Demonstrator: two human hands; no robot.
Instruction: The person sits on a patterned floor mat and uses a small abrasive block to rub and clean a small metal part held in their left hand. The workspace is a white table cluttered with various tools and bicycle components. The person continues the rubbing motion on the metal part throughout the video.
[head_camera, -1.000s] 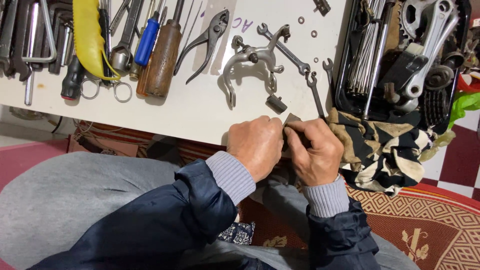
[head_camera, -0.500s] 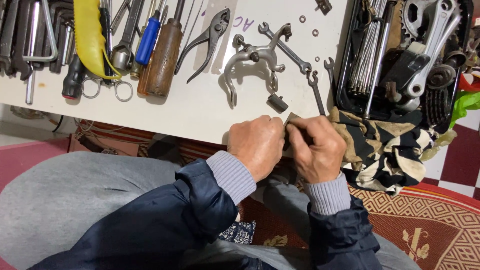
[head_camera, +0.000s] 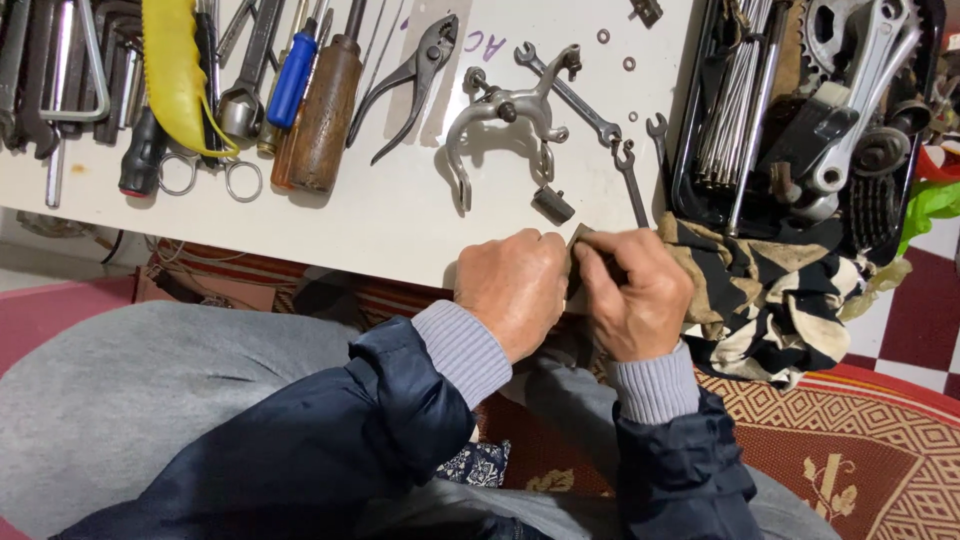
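Hands: both meet at the near edge of the white tabletop (head_camera: 400, 230), left hand (head_camera: 515, 290) and right hand (head_camera: 635, 295) knuckle to knuckle, with a small brownish-grey piece (head_camera: 580, 240) pinched between them.
Grip, left: fingers curl in tight around the small piece, closed on its left side.
Grip, right: fingers (head_camera: 610, 262) fold over it from the right, thumb tucked under; clamped as well.
Where the piece lies: right at the table's edge, just near of the small dark metal block (head_camera: 552, 204), and only a corner pokes up above the knuckles.
Long axis: cannot tell, too little of it shows.
Nearer hand: neither, both are on it; the right hand covers more of it.
Close by: the silver bicycle brake caliper (head_camera: 500, 120) lies beyond the hands, the slim open-ended spanner (head_camera: 632, 180) runs away from the right hand, and the black-and-tan patterned rag (head_camera: 770, 290) touches that hand's outer side.
Hidden: the piece's shape, material and lower part are buried in the palms.
Cut off: the black tray of bicycle parts (head_camera: 690, 150) runs out of the picture at top right.
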